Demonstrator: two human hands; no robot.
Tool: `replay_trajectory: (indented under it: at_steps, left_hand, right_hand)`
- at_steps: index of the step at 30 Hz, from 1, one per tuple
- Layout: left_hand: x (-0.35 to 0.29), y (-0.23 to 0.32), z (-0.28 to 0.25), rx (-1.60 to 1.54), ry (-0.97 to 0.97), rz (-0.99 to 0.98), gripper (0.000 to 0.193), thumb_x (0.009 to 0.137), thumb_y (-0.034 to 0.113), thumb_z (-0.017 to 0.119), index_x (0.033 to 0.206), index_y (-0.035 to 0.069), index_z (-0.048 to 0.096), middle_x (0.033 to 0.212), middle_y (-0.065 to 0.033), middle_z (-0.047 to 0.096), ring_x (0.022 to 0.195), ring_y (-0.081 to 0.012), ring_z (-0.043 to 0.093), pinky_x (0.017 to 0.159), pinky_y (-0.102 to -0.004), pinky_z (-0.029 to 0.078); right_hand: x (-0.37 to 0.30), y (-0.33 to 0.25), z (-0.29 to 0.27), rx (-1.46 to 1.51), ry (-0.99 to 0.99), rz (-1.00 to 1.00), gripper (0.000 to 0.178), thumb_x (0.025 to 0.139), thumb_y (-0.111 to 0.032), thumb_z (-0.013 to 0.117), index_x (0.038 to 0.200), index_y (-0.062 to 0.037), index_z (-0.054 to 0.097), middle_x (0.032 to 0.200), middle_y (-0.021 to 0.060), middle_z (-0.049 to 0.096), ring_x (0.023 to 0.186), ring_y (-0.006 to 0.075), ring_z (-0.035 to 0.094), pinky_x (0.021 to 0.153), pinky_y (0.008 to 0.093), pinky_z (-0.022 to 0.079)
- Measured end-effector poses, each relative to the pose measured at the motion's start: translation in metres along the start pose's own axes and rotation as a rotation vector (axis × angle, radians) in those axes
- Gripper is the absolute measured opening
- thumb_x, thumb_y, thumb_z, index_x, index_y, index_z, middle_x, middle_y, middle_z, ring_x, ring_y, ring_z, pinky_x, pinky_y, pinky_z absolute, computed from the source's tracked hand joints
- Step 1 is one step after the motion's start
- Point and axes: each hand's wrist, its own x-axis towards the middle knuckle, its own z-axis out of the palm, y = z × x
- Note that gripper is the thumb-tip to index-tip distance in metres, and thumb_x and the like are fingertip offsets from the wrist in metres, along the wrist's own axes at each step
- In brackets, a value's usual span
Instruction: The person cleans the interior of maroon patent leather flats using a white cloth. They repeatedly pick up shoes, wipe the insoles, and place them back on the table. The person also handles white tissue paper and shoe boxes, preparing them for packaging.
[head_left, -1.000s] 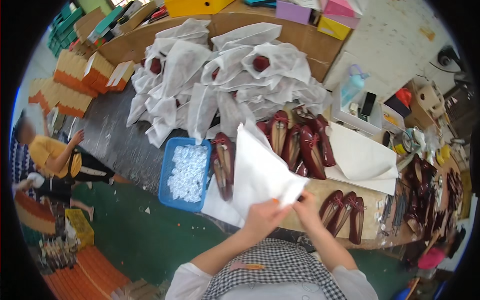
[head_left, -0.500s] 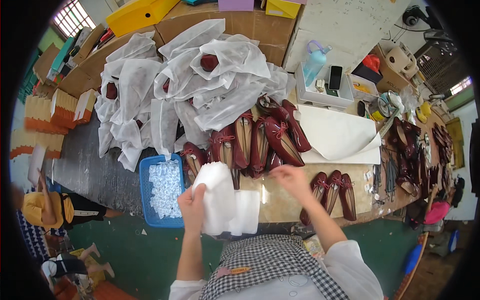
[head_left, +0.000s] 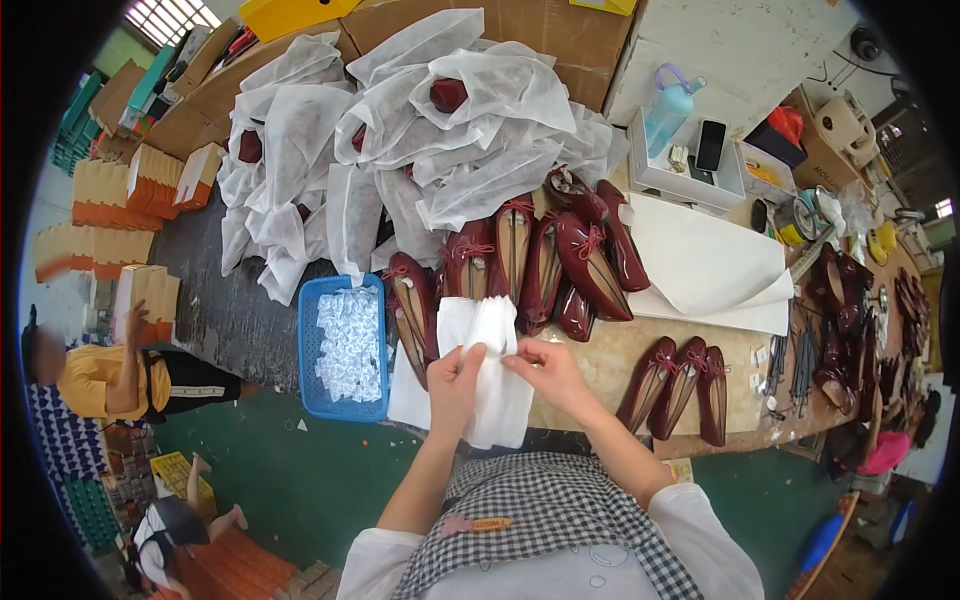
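Close to the table's front edge, I hold a folded white shoe bag (head_left: 503,405) of thin cloth, seemingly in several layers. My left hand (head_left: 457,388) pinches its left side, and my right hand (head_left: 550,374) pinches its upper right edge. Another white piece (head_left: 409,392) lies on the table beside my left wrist. Just beyond my hands stand dark red shoes (head_left: 590,265) with bows, packed in a row. Three more red shoes (head_left: 675,388) lie to the right of my right hand.
A blue basket (head_left: 308,395) of small clear packets stands at left. Behind it rises a heap of shoes in white bags (head_left: 480,90). White paper (head_left: 700,255) and a white box (head_left: 690,190) with bottle and phone are at right. Another person (head_left: 110,380) is at far left.
My right hand has come left from the table and now grips the white bag. The bag has moved slightly right and narrowed between both hands. The view has shifted a little.
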Motion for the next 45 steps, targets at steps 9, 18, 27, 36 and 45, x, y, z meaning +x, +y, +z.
replay_trajectory:
  at_steps: [9,18,27,36,45]
  left_hand:
    - [0.005,0.009,-0.037,0.417,0.033,0.328,0.021,0.088,0.013,0.062,0.077,-0.006,0.061,0.061,-0.0006,0.052,0.059,-0.0067,0.043,0.051,-0.0282,0.035]
    - [0.011,0.002,-0.041,0.634,0.110,0.500,0.040,0.084,0.015,0.066,0.060,-0.004,0.040,0.057,-0.0173,0.041,0.048,-0.0319,0.037,0.047,-0.0400,0.029]
    - [0.005,0.001,-0.049,0.847,0.079,0.572,0.028,0.085,0.020,0.062,0.066,0.003,0.051,0.063,-0.0150,0.051,0.056,-0.0349,0.054,0.049,-0.0419,0.041]
    - [-0.065,0.061,-0.144,0.274,0.574,0.252,0.031,0.089,0.010,0.058,0.062,-0.004,0.054,0.057,0.0026,0.052,0.055,-0.0034,0.042,0.046,-0.0247,0.032]
    - [-0.021,0.016,-0.166,-0.033,0.469,0.086,0.024,0.092,0.016,0.057,0.081,-0.004,0.064,0.068,0.0022,0.058,0.059,-0.0032,0.047,0.050,-0.0217,0.036]
  right_hand:
    - [0.028,0.117,-0.127,-0.817,0.525,-0.155,0.037,0.072,-0.006,0.071,0.107,-0.0044,0.057,0.109,0.0156,0.051,0.098,0.0337,0.054,0.083,0.0390,0.046]
    - [-0.049,0.019,-0.120,-0.203,0.172,-0.098,0.035,0.082,-0.009,0.065,0.114,0.0000,0.055,0.117,0.0126,0.053,0.106,0.0242,0.055,0.091,0.0313,0.043]
    - [-0.102,-0.061,-0.069,-0.658,-0.153,-0.232,0.035,0.082,-0.019,0.066,0.113,-0.0032,0.060,0.114,0.0131,0.057,0.101,0.0300,0.058,0.085,0.0350,0.048]
    - [0.073,-0.111,0.139,0.655,-0.397,-0.274,0.055,0.095,-0.019,0.053,0.143,-0.0041,0.029,0.117,0.0088,0.059,0.100,0.0145,0.057,0.088,0.0282,0.045]
    - [0.048,-0.066,0.151,-0.021,-0.303,-0.211,0.014,0.082,-0.014,0.066,0.088,-0.0023,0.062,0.079,0.0086,0.066,0.073,0.0122,0.063,0.065,0.0287,0.049]
